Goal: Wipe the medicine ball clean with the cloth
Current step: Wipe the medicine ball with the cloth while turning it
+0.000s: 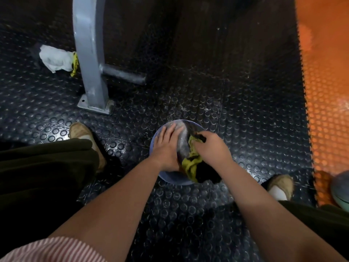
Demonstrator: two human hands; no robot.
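The medicine ball (182, 132), blue-purple with a dusty grey top, sits on the black studded floor between my feet. My left hand (166, 146) lies flat on its left side, fingers spread and straight. My right hand (209, 148) grips a yellow-green and black cloth (191, 163) and holds it against the ball's right side. The cloth hangs down over the ball's near right edge and hides that part.
A grey metal post (90, 53) with a bolted base plate and a side bar stands to the far left. A white and yellow rag (56, 59) lies behind it. Orange studded flooring (326, 91) runs along the right, with another ball (340, 190) at its edge.
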